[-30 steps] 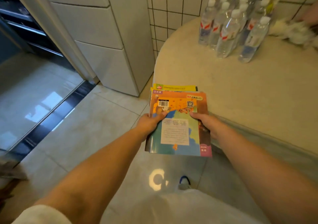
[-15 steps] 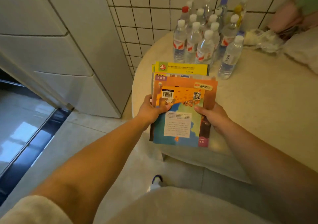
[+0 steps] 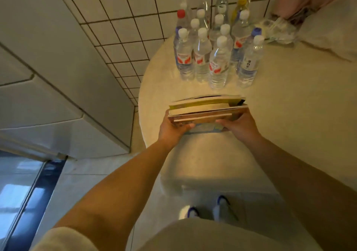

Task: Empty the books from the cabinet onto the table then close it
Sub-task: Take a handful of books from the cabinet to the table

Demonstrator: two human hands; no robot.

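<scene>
Paper books (image 3: 206, 108), clear plastic bottles (image 3: 216, 57), smooth matt stone-like table (image 3: 289, 106), glossy tiled floor (image 3: 92, 175).

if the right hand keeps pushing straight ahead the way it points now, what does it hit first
Probably the cluster of water bottles. The right hand grips the stack of books and points across the table toward them; bare tabletop lies between, though depth is hard to judge.

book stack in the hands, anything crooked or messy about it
Slightly. The stack of books, held by the left hand and right hand over the table, is not squared up: the edges sit stepped, and the top yellow book's cover gapes open near the right corner. No damage visible.
</scene>
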